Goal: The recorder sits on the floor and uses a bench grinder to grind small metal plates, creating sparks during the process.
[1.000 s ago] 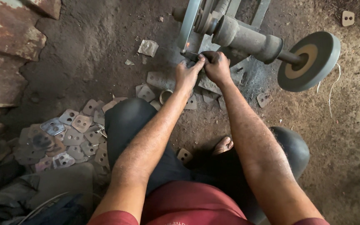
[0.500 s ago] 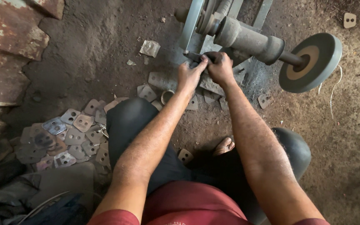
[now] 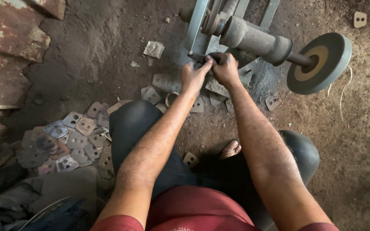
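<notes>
head camera looks straight down at a person seated on a dirt floor (image 3: pixel 86 55), both bare arms stretched forward to a grey-green metal grinder frame (image 3: pixel 198 30). left hand (image 3: pixel 195 77) and right hand (image 3: pixel 225 68) meet at the lower edge of that frame, fingertips touching each other. the fingers of both hands are curled and pressed together around something small and dark at the frame's base; what exactly they pinch is too small to tell. the left thumb and forefinger point up toward the frame, and the right hand is closed in a loose fist just beside it.

from the frame a thick grey cylindrical shaft housing (image 3: pixel 253 40) runs to the right and ends in a round grey grinding wheel with a tan centre (image 3: pixel 320 64), which stands on edge, well apart from the hands. flat grey metal plates with small holes (image 3: pixel 78 137) lie heaped on the floor to the left of the person's dark-trousered left knee (image 3: pixel 131 124), and a few more lie scattered just below the hands. one small tan plate (image 3: pixel 190 159) lies between the legs, near a bare foot (image 3: pixel 230 149). rusty sheet metal with flaking white paint (image 3: pixel 5 55) covers the left edge of the view. a crumpled pale wrapper (image 3: pixel 154 49) lies on the dirt left of the frame.
</notes>
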